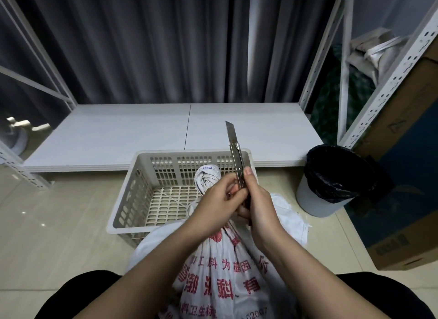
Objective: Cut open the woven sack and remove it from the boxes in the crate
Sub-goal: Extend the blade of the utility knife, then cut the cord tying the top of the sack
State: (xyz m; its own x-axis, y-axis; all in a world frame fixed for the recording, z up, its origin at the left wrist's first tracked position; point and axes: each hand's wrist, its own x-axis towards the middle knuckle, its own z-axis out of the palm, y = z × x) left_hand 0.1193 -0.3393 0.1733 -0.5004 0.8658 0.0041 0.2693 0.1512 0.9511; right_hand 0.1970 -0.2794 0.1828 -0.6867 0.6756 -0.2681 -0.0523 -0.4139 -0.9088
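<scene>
White woven sack (220,271) printed with red characters, cream perforated crate (132,200), black-lined grey bin (331,183).

Under me is a glossy beige tiled floor (59,212). On it stands the pale slotted crate (132,200), with the printed woven sack (225,278) slumped across its near edge. To my right sits a grey bin (317,200) lined with black plastic, and a cardboard box (403,247) beyond it.
</scene>
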